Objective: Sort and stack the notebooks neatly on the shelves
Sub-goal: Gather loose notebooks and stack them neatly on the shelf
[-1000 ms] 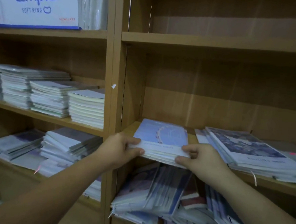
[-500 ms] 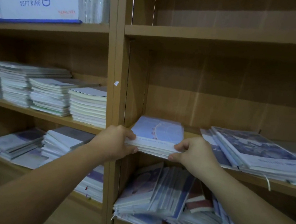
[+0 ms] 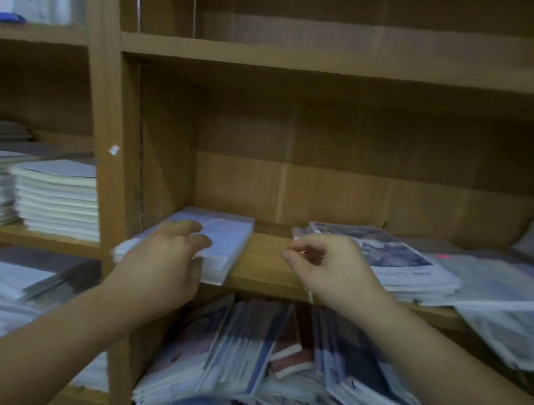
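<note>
A small stack of light-blue notebooks (image 3: 225,231) lies flat at the left end of the middle shelf (image 3: 261,265), against the bay's side wall. My left hand (image 3: 163,264) rests on the stack's front left corner, fingers spread loosely over the top cover. My right hand (image 3: 327,266) hovers over the bare shelf board just right of the stack, fingers loosely curled and holding nothing. Its knuckles are close to a second pile of notebooks with a dark-blue patterned cover (image 3: 397,259).
Plastic-wrapped notebooks (image 3: 505,298) overhang the shelf edge at the far right. On the shelf below, a messy heap of leaning blue notebooks (image 3: 249,343) lies. Neat white stacks (image 3: 57,200) fill the left bay. The upper shelf board (image 3: 332,61) is close overhead.
Both hands gripped the light-blue stack's front edge and pushed it back onto the shelf. My right hand has let go and moved right; my left hand now lies on top.
</note>
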A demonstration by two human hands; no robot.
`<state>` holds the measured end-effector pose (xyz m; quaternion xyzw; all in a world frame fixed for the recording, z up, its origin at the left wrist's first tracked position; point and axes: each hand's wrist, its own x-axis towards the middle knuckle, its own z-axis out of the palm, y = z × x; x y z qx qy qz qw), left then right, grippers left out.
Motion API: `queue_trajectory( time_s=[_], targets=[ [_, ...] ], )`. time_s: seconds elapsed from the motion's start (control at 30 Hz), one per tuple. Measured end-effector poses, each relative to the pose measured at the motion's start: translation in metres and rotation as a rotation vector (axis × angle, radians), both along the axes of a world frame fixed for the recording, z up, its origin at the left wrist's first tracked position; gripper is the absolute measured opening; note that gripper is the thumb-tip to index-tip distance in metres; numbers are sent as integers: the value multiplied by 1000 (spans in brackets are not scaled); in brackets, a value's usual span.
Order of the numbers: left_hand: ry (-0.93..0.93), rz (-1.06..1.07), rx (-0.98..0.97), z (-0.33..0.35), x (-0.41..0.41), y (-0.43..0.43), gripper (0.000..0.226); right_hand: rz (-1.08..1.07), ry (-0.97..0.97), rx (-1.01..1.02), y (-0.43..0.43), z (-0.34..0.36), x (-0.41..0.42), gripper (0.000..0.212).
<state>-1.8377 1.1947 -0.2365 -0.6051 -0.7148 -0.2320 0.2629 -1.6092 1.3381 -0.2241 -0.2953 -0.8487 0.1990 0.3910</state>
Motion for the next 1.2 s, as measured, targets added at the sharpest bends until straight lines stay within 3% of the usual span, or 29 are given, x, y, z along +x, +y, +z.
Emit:
queue_trajectory(
  time_s=[0.07, 0.13, 0.2, 0.27, 0.33, 0.4, 0.5, 0.67, 0.77, 0.83, 0.9, 0.97, 1.03, 1.07, 1.13, 1.2],
  targets=[
    [-220, -204, 21, 5, 51, 25, 37, -125, -48, 103, 15, 6, 41, 17],
    [-465, -280, -120, 8, 100, 56, 35, -303, -146, 203, 35, 7, 81, 25],
    [-642, -329, -212, 6, 137, 92, 20, -513, -347, 144, 55, 5, 118, 50],
    [-816, -325, -249, 7, 158, 121, 19, -628, -515, -43, 70, -1, 148, 79],
    [-950, -260, -258, 11, 168, 141, 25, -588, -515, -162, 78, -8, 166, 96],
    [-1096, -203, -270, 19, 173, 147, 15, -546, -480, -135, 80, -11, 173, 105],
    [-1204, -165, -335, 32, 178, 149, 20, -504, -474, -91, 78, -11, 175, 114],
    [-1314, -123, -350, 40, 191, 148, 20, -480, -352, -75, 75, -10, 177, 95],
    [-1390, -245, -283, 53, 189, 146, 19, -437, -341, -133, 70, 4, 183, 92],
    [-1523, -403, -226, 67, 192, 144, 18, -399, -380, 4, 63, 14, 179, 93],
    [-1620, -562, -169, 78, 201, 143, 19, -261, -310, 179, 55, 17, 165, 81],
    [-1609, -670, -164, 83, 206, 141, 23, -145, -185, 328, 55, 15, 155, 61],
    [-1558, -658, -183, 76, 193, 137, 28, -205, -101, 481, 65, 12, 159, 52],
    [-1511, -574, -179, 69, 181, 136, 29, -297, -142, 558, 69, 13, 166, 50],
    [-1401, -319, -177, 49, 156, 133, 26, -472, -489, 556, 77, 16, 180, 47],
    [-1391, -192, -203, 33, 143, 129, 21, -429, -829, 285, 81, 14, 187, 57]
  ],
)
